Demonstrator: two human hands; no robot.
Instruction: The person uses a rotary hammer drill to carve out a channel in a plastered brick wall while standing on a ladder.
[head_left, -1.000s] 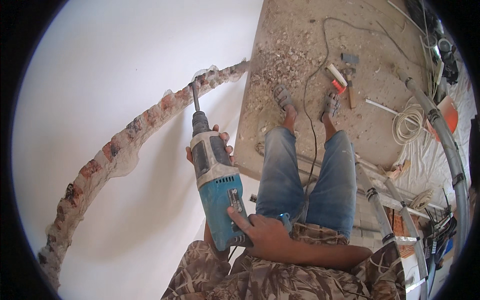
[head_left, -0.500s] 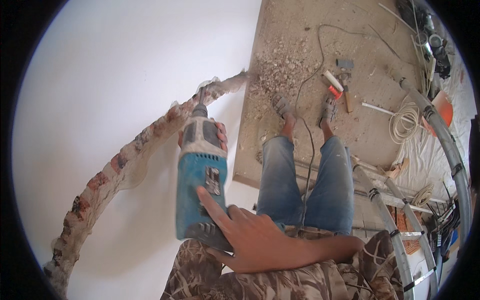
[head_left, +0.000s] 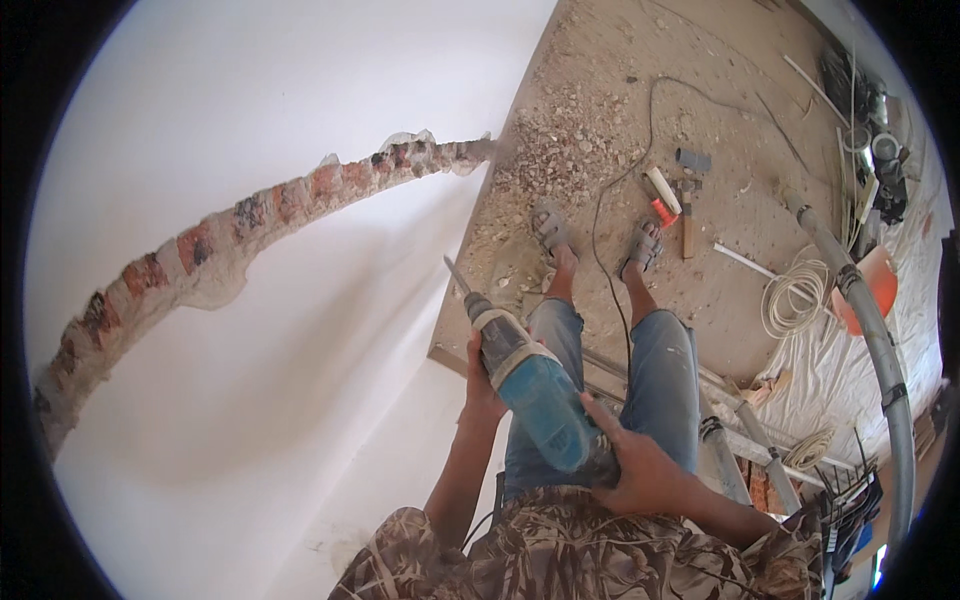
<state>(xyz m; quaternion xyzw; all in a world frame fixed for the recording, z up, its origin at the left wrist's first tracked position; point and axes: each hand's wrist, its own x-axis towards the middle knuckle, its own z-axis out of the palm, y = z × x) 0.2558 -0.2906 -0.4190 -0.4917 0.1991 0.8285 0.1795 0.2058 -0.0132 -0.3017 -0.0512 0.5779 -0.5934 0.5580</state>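
A blue and grey rotary hammer (head_left: 547, 408) is held in front of my thighs, its narrow metal bit (head_left: 456, 274) pointing up and left, clear of the wall. My left hand (head_left: 482, 378) grips the tool's front housing from the left side; most of its fingers are hidden behind it. At the back end my right hand (head_left: 650, 468) is closed round the dark rear handle, one finger stretched along the casing. A rough chased groove (head_left: 240, 220) curves across the white wall (head_left: 250, 90), exposing red brick and mortar.
Rubble (head_left: 560, 140) lies on the dusty floor along the wall. Past my sandalled feet are a hammer (head_left: 688, 225), a white and red tube (head_left: 662, 195) and a power cable (head_left: 655, 90). To the right are coiled cable (head_left: 795, 295), a ladder (head_left: 770, 450) and a bent grey pipe (head_left: 868, 310).
The rotary hammer has come away from the wall groove, swinging right and down toward my legs. Both hands still hold it, and my left forearm now shows. The view has shifted too.
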